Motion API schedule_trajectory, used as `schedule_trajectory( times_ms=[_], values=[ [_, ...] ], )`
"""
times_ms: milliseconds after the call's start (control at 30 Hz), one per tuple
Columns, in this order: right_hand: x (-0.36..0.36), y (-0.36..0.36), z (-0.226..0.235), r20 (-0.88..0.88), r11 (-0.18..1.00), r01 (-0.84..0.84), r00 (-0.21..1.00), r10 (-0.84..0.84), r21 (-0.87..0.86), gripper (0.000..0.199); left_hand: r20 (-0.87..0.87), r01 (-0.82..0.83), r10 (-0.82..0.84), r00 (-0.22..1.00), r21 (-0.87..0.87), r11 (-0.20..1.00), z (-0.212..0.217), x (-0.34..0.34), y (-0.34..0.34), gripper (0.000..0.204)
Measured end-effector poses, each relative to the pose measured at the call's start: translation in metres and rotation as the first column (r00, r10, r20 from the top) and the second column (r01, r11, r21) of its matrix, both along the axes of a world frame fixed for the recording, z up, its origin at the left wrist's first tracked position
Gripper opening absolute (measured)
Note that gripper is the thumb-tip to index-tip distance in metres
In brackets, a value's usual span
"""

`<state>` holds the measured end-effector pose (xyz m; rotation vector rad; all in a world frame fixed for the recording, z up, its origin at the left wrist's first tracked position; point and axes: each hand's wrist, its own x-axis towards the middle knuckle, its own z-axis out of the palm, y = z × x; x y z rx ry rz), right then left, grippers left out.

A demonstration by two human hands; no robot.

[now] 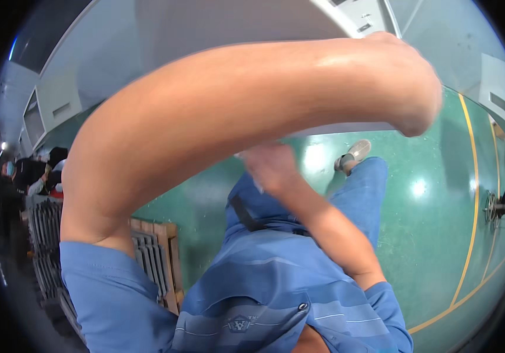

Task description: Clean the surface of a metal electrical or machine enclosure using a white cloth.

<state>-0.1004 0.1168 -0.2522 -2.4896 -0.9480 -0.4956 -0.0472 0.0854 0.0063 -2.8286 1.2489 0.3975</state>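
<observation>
My left arm reaches across the upper part of the head view, over a large pale grey panel [217, 26] with a white edge. At its end, my left hand [414, 85] is bent at the wrist near the panel's right side. Its fingers are turned away and hidden, so whether it grips anything does not show. Lower down, in front of my waist, my right hand [270, 167] is blurred by motion. Its fingers look curled in, and small whitish bits show at its edges; what they belong to is unclear.
A wooden pallet [171, 259] with stacked dark grey metal parts [149, 259] stands at the left. Beyond it is another person [29, 176]. Yellow lines [474, 176] mark the green floor [423, 235]. A wheeled thing [499, 207] is at the far right.
</observation>
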Motion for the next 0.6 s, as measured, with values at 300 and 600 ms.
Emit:
schedule_trajectory(
  times_ms=[300,600],
  values=[
    [-0.019,-0.082,-0.108,-0.72,0.978,0.085,0.689,0.082,0.192,0.034,0.159,-0.056,0.074,0.985,-0.111,0.992,-0.037,-0.033,0.056,0.031],
    [-0.008,-0.144,-0.163,-0.405,0.097,0.83,0.163,0.9,0.549,0.034,0.078,-0.236,0.239,0.968,-0.041,0.971,-0.031,-0.071,0.155,0.025]
  ],
)
